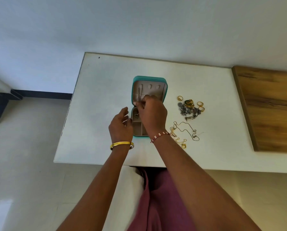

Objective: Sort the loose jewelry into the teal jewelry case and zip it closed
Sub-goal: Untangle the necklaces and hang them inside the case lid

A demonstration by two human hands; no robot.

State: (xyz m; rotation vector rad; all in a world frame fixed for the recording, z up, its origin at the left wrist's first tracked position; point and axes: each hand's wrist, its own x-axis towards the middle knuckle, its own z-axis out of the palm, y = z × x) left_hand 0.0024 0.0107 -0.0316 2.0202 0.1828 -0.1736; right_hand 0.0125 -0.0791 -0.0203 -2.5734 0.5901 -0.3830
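The teal jewelry case [149,90] lies open on the white table [97,97]; her right hand [152,114] pinches what looks like a thin chain [139,95] against the lid lining – left hand [121,126] relaxed beside the tray, loose jewelry [189,107] heaped right

We see the teal jewelry case [149,79] with a smooth, faintly glossy shell and a matt, velvety beige lining, set on a smooth matt white table [97,97]. Right of the case lie shiny gold-metal rings [200,103], dull grey metal pieces [187,111] and fine metal chains [187,129]. Farther right we note a matt wood-grain board [271,105].
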